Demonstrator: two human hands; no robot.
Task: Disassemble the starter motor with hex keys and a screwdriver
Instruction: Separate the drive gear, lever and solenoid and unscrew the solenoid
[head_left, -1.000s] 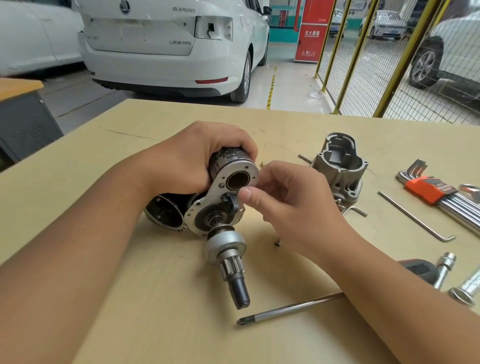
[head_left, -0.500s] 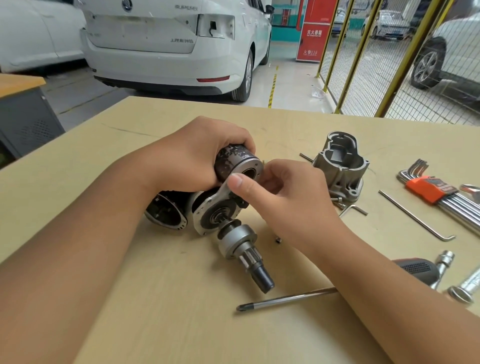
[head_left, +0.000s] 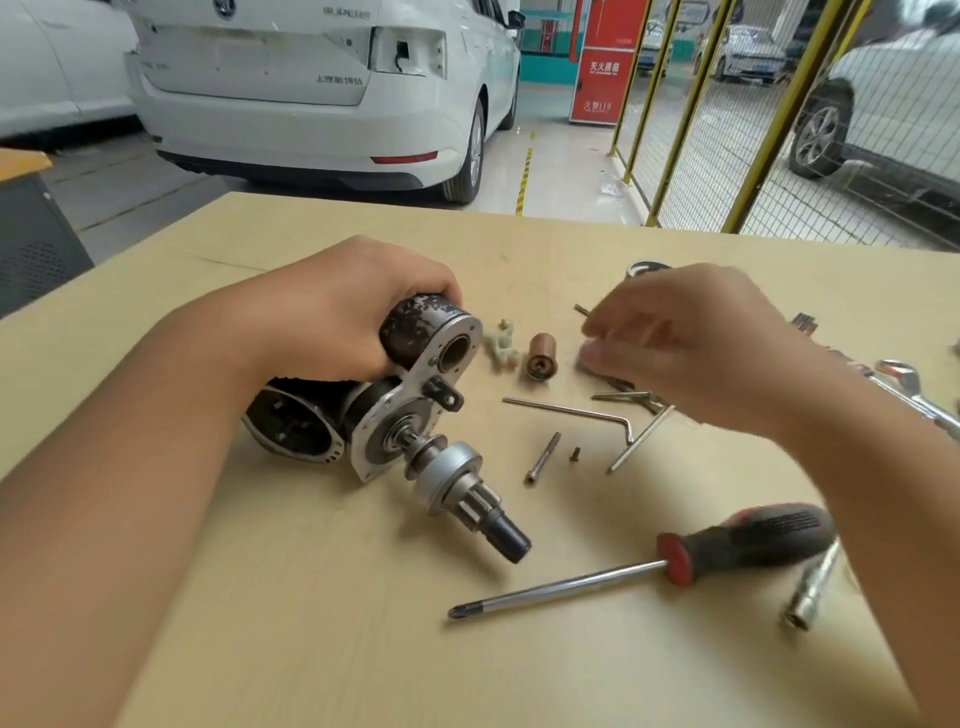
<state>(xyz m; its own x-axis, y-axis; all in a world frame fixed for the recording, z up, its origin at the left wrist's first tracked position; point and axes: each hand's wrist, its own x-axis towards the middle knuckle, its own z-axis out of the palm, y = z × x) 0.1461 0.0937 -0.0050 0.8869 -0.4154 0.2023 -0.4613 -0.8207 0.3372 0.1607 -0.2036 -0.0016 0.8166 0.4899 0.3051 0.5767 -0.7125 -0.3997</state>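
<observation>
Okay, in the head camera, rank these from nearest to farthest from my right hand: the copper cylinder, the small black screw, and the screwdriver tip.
From the right hand:
1. Copper cylinder, lying just left of the fingertips.
2. Small black screw, on the table below the hand, toward me.
3. Screwdriver tip, low in the view, well toward me.

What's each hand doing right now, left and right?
Left hand: gripping the starter motor by its dark cylinder.
Right hand: blurred above the table; cannot tell whether it holds anything.
</observation>
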